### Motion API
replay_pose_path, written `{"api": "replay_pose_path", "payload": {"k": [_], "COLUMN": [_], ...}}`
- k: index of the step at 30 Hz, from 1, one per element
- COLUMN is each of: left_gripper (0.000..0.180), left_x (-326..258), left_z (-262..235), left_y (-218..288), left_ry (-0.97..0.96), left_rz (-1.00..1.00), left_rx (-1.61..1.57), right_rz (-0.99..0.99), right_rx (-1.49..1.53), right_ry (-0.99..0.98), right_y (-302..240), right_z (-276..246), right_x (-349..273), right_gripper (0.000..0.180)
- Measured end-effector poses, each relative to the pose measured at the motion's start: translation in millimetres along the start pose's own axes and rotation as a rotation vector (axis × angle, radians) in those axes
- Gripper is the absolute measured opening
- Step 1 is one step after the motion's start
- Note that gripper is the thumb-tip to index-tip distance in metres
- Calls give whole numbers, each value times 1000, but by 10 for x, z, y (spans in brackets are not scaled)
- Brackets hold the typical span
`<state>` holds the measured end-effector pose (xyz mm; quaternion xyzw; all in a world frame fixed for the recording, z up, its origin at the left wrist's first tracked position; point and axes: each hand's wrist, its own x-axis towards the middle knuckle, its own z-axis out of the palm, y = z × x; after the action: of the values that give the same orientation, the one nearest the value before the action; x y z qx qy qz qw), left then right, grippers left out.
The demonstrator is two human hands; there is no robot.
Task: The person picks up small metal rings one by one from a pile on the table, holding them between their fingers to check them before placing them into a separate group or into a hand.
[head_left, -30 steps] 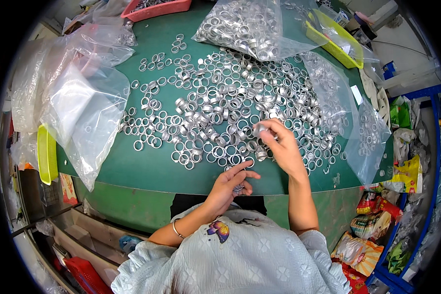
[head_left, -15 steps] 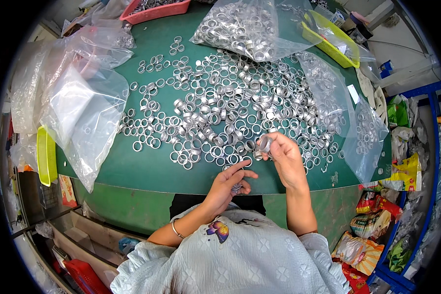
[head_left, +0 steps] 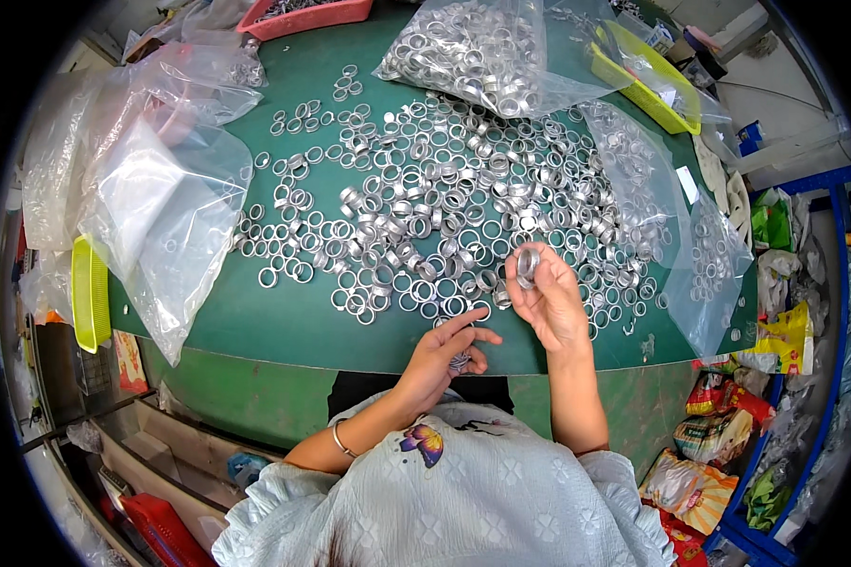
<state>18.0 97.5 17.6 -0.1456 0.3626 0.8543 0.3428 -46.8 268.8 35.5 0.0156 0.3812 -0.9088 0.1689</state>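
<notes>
Shiny metal rings (head_left: 444, 222) lie on matt green table (head_left: 284, 326) beside glossy plastic bags (head_left: 161, 208).

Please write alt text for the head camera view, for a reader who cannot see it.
The right hand lifts a small stack of silver metal rings above a green table covered with loose rings. The left hand holds more rings at the table edge.

Two hands at work: left hand (head_left: 444, 354), right hand (head_left: 550, 300). Loose metal rings (head_left: 416, 217) across the green worktop (head_left: 284, 326), far too many to count. Two yellow trays (head_left: 90, 293), upper right and left edge. One red tray (head_left: 303, 14), top.
</notes>
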Motion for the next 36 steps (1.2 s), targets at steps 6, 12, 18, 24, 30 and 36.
{"api": "replay_pose_path", "payload": {"k": [6,12,18,24,30,36], "left_gripper": [41,41,38,32,31,30], "left_x": [20,7,-33,-30,-16,-3], "left_z": [-29,-5,4,-49,-68,-81], "left_y": [-29,-16,-1,-14,-13,-12], "left_ry": [-24,-13,-5,-130,-149,-151], "left_rz": [10,14,8,-57,-40,-85], "left_rx": [0,-4,6,118,157,111], "right_rz": [-136,-206,-101,-280,-497,-531], "right_rx": [-178,-232,199,-1240,-1636,-1599], "right_ry": [-31,-40,401,202,407,148], "right_y": [3,2,-103,111,171,127], "right_z": [111,122,345,159,55,126], "right_x": [-98,-151,34,163,298,294], "right_gripper": [36,33,25,22,9,22]}}
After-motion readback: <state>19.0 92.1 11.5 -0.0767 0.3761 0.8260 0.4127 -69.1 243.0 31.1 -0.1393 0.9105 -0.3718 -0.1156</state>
